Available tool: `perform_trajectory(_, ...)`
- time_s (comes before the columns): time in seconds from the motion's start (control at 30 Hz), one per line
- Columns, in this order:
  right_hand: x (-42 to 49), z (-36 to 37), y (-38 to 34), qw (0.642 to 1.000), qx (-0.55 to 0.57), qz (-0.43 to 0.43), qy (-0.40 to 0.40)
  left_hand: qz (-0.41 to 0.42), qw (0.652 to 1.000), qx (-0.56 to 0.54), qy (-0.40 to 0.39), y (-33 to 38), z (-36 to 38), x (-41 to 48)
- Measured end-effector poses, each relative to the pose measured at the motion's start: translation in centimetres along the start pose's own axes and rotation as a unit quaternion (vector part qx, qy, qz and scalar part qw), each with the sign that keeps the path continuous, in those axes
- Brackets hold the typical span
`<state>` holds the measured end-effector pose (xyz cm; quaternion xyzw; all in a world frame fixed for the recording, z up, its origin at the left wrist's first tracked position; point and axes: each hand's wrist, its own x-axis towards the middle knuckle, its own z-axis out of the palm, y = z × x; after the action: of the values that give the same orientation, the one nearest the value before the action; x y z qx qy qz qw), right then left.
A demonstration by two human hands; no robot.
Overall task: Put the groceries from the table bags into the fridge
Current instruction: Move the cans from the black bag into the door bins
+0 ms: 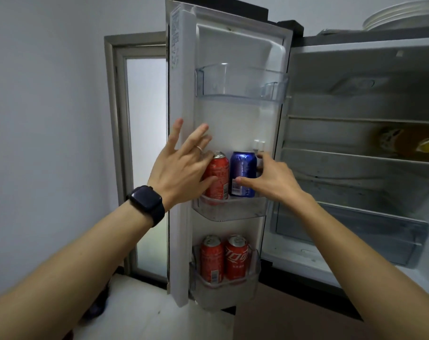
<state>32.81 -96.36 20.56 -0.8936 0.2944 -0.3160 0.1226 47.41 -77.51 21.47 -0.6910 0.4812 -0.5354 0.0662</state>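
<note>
Home kitchen, open fridge [355,106], soda cans [236,258] in its door shelves [229,213], stacked plates [405,18] on top

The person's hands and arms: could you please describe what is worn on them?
The left hand has a thin pale ring on one finger, and a black smartwatch with a rounded square face and black strap sits on that wrist. The right hand shows no jewellery. Both forearms are bare, with no sleeves in view.

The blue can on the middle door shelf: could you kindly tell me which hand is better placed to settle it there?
Probably right. The right hand wraps the blue can, thumb across its front, fingers at its far side. The left hand lies spread against the neighbouring red can.
</note>
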Motion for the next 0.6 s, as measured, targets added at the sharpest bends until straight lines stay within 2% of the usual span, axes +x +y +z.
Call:
perform_trajectory(0.1, -0.6, 0.6, 0.0, 0.997, -0.009, -0.018, 0.07, 0.002, 0.998, 0.009, -0.064, 1.0, -1.0, 1.6)
perform_trajectory(0.2, -0.9, 0.8, -0.3, 0.991, -0.082, 0.011, 0.101, -0.04, 0.989, -0.085, -0.112, 2.7, -1.5, 3.5)
perform_trajectory(0.27, -0.8, 0.6, -0.3, 0.99, -0.104, 0.021, 0.092, -0.062, 0.983, -0.114, -0.127, 3.5, -1.5, 4.3)
perform_trajectory(0.4, -0.9, 0.3, -0.3, 0.997, -0.057, 0.026, 0.05, -0.094, 0.973, -0.127, -0.166, 4.6, -1.0, 4.9)
perform_trajectory(0.6, -1.1, 0.0, -0.6, 0.998, -0.054, 0.041, 0.01, -0.111, 0.971, -0.122, -0.173, 4.7, -1.3, 5.6)
